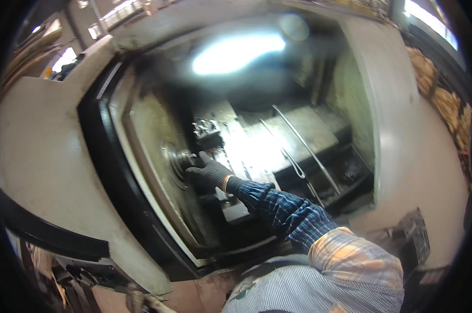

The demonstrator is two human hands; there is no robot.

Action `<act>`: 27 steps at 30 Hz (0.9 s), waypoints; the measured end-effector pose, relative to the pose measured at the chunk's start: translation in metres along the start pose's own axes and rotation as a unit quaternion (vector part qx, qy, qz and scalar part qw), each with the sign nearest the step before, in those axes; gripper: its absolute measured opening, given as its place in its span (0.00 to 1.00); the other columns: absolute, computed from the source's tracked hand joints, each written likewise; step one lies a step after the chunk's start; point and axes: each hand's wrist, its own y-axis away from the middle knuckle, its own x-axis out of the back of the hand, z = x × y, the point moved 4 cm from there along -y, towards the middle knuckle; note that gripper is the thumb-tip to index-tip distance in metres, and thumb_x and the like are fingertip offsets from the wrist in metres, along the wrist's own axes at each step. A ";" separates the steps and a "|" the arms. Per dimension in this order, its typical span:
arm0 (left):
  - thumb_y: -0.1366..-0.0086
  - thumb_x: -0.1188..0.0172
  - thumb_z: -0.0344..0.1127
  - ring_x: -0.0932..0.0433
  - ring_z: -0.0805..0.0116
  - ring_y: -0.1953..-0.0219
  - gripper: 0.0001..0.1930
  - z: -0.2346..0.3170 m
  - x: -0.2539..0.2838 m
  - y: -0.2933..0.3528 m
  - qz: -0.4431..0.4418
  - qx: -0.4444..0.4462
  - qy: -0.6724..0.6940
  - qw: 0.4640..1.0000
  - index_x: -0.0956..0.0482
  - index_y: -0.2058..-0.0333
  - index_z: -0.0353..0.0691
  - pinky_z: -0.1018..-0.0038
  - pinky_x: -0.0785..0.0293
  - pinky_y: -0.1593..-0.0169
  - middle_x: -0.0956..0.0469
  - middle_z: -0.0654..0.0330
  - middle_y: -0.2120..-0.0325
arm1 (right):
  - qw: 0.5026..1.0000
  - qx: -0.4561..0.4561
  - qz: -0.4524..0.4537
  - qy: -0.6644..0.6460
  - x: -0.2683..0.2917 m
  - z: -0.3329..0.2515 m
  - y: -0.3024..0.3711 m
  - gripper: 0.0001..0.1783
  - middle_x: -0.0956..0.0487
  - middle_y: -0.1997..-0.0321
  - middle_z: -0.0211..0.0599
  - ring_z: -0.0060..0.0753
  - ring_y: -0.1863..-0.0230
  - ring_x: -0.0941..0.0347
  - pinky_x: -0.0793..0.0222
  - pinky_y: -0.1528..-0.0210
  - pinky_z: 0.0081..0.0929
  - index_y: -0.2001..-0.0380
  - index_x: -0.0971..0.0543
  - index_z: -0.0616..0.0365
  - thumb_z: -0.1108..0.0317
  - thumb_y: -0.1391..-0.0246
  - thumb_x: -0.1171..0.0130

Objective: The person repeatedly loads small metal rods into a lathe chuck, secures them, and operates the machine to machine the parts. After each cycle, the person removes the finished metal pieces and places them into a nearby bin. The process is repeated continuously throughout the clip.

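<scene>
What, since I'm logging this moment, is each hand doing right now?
Left hand: not in view, so can't tell.
Right hand: gloved, at the round metal part; whether it grips can't be told.

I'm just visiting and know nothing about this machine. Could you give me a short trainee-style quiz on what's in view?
1. Multiple choice: what covers the right hand? (a) a dark glove (b) a yellow mitten (c) nothing
2. True or false: the long straight metal rod lies left of that hand in the picture.
3. Fill in: the metal fitting nearest the fingers is ____ in shape.

Key: 1 a; 2 false; 3 round.
</scene>
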 end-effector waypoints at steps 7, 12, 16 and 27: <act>0.29 0.42 0.26 0.20 0.70 0.63 0.09 0.041 -0.134 0.048 -0.409 0.208 0.326 0.827 0.24 0.53 0.31 0.75 0.21 0.58 0.18 0.47 0.57 | 0.976 -0.156 -0.008 -0.152 0.083 0.036 0.162 0.51 0.17 0.61 0.47 0.31 0.73 0.21 0.24 0.72 0.30 0.31 0.33 0.61 0.39 0.48 0.29; 0.25 0.41 0.39 0.30 0.75 0.83 0.11 0.073 -0.204 0.098 -0.502 0.484 0.459 0.551 0.24 0.52 0.39 0.80 0.33 0.81 0.18 0.55 0.61 | 0.933 -0.191 0.222 -0.208 0.146 0.073 0.324 0.35 0.19 0.63 0.33 0.24 0.65 0.21 0.27 0.71 0.21 0.34 0.32 0.62 0.60 0.40 0.33; 0.24 0.44 0.43 0.16 0.71 0.70 0.12 0.065 -0.283 0.192 -0.539 0.663 0.459 0.241 0.19 0.54 0.41 0.77 0.16 0.69 0.14 0.56 0.60 | 0.839 -0.125 0.430 -0.310 0.161 0.129 0.445 0.30 0.20 0.48 0.43 0.30 0.52 0.20 0.19 0.64 0.25 0.36 0.31 0.64 0.82 0.45 0.49; 0.34 0.37 0.61 0.22 0.46 0.48 0.44 0.138 -0.355 0.363 -0.663 0.652 0.349 0.112 0.41 0.35 0.31 0.48 0.18 0.48 0.32 0.38 0.40 | 0.546 -0.416 0.719 0.108 0.183 0.335 0.790 0.22 0.15 0.59 0.47 0.49 0.65 0.18 0.23 0.62 0.45 0.51 0.19 0.59 0.53 0.39 0.39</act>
